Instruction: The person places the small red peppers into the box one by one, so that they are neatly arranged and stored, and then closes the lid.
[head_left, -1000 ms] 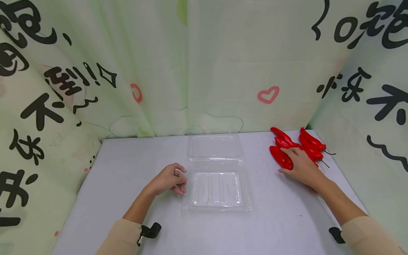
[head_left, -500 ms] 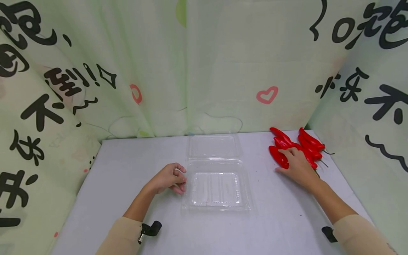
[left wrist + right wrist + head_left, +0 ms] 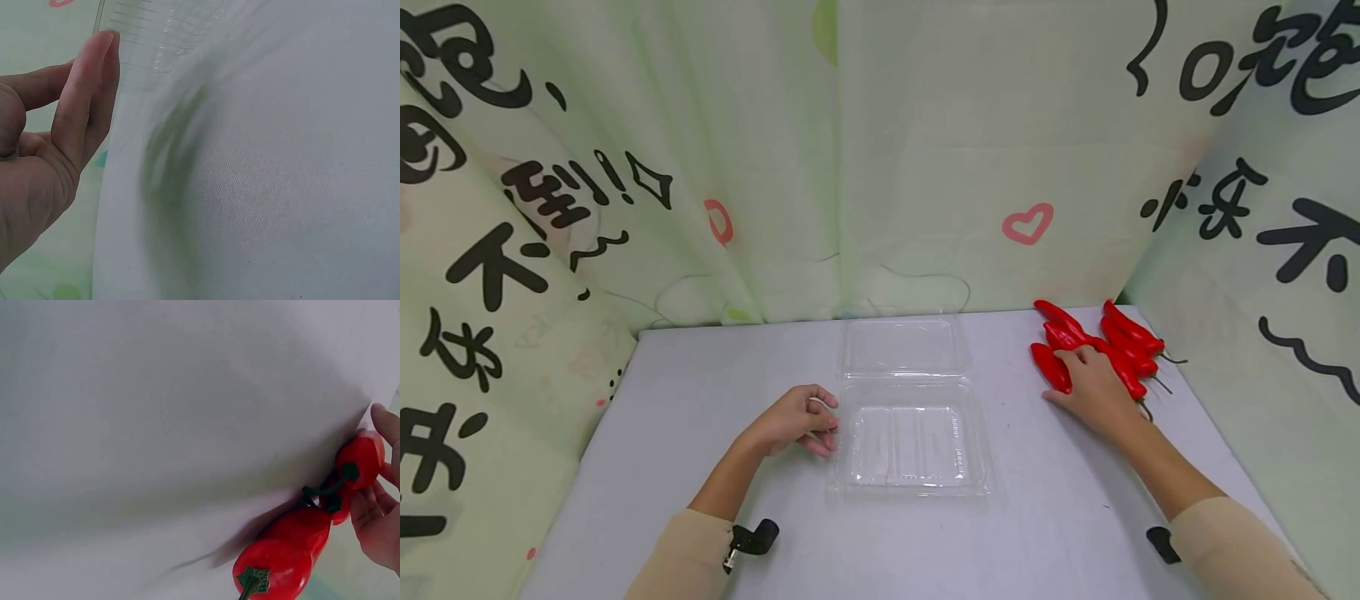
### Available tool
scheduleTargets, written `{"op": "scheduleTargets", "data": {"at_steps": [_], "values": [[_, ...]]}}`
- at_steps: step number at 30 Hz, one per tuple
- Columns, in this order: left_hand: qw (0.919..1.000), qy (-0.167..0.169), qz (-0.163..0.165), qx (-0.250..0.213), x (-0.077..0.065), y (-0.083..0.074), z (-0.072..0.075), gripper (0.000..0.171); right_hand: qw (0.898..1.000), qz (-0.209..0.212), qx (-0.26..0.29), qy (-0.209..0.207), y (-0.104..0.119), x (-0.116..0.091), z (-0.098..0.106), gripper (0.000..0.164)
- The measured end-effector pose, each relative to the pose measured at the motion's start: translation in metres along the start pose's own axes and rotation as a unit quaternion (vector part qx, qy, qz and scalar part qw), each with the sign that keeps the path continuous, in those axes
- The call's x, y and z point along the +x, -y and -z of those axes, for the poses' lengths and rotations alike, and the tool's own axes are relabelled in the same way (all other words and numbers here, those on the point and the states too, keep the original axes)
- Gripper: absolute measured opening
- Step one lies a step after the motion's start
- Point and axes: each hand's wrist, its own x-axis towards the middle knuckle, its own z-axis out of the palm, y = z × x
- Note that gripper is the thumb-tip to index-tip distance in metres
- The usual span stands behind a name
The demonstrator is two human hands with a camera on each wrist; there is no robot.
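My right hand (image 3: pixel 1093 390) curls round a red chili pepper (image 3: pixel 1049 367), the nearest of a small pile on the right of the table. In the right wrist view the thumb lies along one side of this pepper (image 3: pixel 359 464) and the fingers on the other; its green stem faces the camera. My left hand (image 3: pixel 797 421), loosely bent and holding nothing, stays beside the left rim of a clear plastic clamshell box (image 3: pixel 910 492), its fingertips right at the edge. The box lies open, with its lid (image 3: pixel 904 348) folded back toward the curtain.
Several more red chili peppers (image 3: pixel 1122 362) lie close behind the right hand, near the table's back right corner. A white cloth covers the table (image 3: pixel 715 358). Pale green printed curtains (image 3: pixel 925 167) enclose it at the back and both sides.
My right hand has moved slightly left along the nearest pepper, covering more of it and exposing the stem of another beside its wrist. The left hand and box keep their places.
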Motion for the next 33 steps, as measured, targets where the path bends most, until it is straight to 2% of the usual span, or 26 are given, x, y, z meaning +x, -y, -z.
{"op": "scheduleTargets", "data": {"at_steps": [11,19,27,33], "values": [[0.9999,0.001,0.002,-0.011,0.0018,0.0006,0.0007,0.034,1.0,0.01,-0.001,-0.009,0.0047,-0.0017,-0.0021,0.089],[0.9999,0.003,0.003,-0.014,0.0015,0.0004,0.001,0.034,1.0,0.012,0.007,0.023,0.0073,-0.0021,-0.001,0.085],[0.9998,0.006,0.002,-0.019,0.0017,0.0,0.0004,0.037,0.999,0.021,0.018,0.023,0.0046,-0.0056,-0.0068,0.087],[0.9998,0.003,0.006,-0.019,0.0021,0.0,0.0002,0.037,0.998,0.02,0.045,0.04,0.0024,-0.0078,-0.0041,0.086]]}}
